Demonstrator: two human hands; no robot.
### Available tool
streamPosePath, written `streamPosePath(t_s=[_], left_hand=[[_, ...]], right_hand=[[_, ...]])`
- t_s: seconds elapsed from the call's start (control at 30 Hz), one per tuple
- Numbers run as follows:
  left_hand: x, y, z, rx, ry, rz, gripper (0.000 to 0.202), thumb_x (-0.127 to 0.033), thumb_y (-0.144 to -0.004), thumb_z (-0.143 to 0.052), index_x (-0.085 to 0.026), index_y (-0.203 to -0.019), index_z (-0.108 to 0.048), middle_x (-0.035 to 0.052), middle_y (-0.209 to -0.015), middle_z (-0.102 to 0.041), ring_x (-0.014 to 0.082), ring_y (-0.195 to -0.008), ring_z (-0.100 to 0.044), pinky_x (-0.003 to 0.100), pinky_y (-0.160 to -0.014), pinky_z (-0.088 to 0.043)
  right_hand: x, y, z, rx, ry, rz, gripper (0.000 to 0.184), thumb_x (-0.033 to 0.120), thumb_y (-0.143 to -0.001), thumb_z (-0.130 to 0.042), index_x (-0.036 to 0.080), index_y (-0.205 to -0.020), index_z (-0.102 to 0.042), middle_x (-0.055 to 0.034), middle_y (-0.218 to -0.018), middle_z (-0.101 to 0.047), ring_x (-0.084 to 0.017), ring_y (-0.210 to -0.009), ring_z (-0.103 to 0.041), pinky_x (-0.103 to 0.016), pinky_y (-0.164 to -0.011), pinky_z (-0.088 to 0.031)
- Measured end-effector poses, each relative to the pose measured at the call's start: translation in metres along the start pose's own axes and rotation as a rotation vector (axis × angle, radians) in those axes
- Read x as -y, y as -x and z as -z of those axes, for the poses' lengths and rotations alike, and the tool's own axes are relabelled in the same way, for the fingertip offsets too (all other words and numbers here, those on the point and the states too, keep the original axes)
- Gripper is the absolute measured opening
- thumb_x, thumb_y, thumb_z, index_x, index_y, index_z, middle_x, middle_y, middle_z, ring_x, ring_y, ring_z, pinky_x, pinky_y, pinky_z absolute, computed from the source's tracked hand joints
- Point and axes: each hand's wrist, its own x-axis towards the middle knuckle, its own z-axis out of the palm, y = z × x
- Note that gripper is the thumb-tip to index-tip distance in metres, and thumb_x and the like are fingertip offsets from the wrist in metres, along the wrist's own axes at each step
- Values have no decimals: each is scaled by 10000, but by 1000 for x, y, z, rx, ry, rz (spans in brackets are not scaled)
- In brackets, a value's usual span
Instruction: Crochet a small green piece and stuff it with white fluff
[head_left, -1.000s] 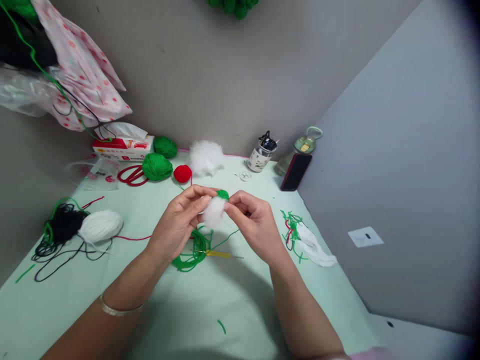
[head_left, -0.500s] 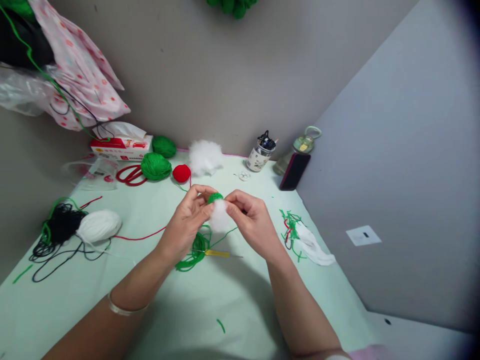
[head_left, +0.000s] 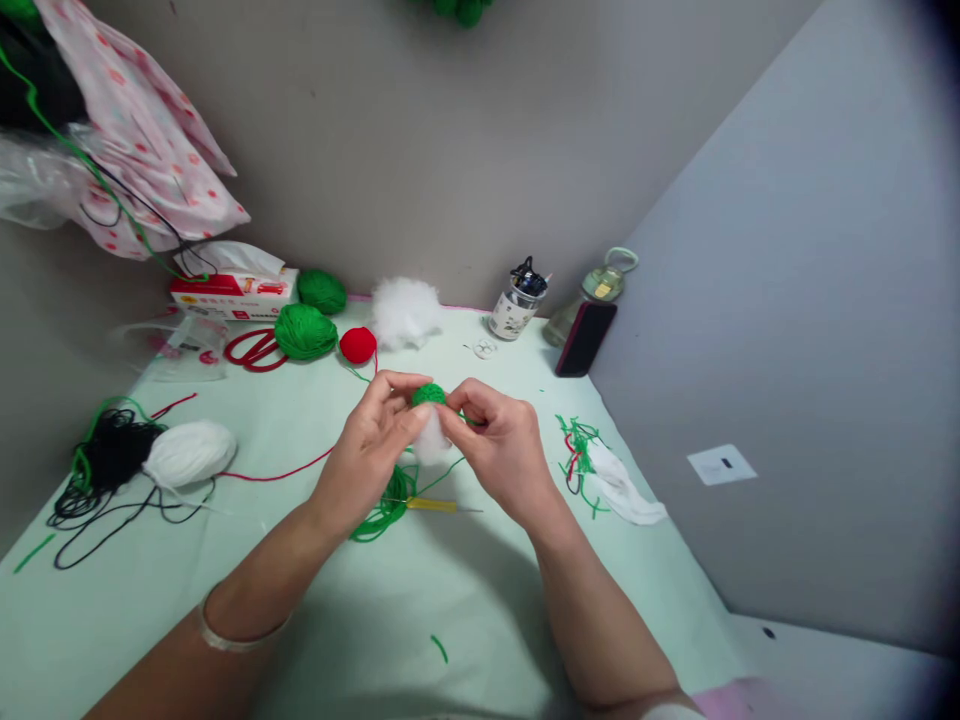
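My left hand (head_left: pixel 371 450) and my right hand (head_left: pixel 499 450) meet above the pale green table (head_left: pixel 225 560), both pinched on a small green crocheted piece (head_left: pixel 429 395). A tuft of white stuffing (head_left: pixel 431 442) sticks out below the piece, between my fingertips. A green yarn strand runs down from it to a loose green yarn tangle (head_left: pixel 382 508) on the table. Beside that tangle lies a yellow-handled crochet hook (head_left: pixel 439 506).
At the back stand a tissue box (head_left: pixel 232 295), red scissors (head_left: pixel 255 350), two green yarn balls (head_left: pixel 305 331), a red ball (head_left: pixel 358 345), a heap of stuffing (head_left: pixel 405 310), a jar (head_left: pixel 514 310), a bottle and a phone (head_left: pixel 585 338). White yarn (head_left: pixel 189 452) and black yarn (head_left: pixel 112 450) lie left, scraps right.
My fingers have pushed the white stuffing further into the green piece, so less of it shows. The hands have moved slightly closer together.
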Motion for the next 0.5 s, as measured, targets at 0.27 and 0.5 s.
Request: streamPosePath(t_s=[0.27,0.5], left_hand=[[0,-1,-3,-98,-15,-93,190,-248,-855,-748,-224,-981,-608,-21,-827,-652,130,-680,-606,245,-599,-484],[6,-2,-1,-97,50,12,127,-286,-924,-654,-237,-993,-560,-64,-677,-656,107,-471,-583,224,-463,-405]], right_hand=[[16,8,9,204,-7,38,181,245,-994,-500,227,-820,-546,77,-615,-421,-108,-572,-354,-265,-597,-292],[10,6,-1,252,-105,-7,120,244,-941,-557,229,-823,-541,82,-625,-468,-100,-582,-365,-245,-580,-299]])
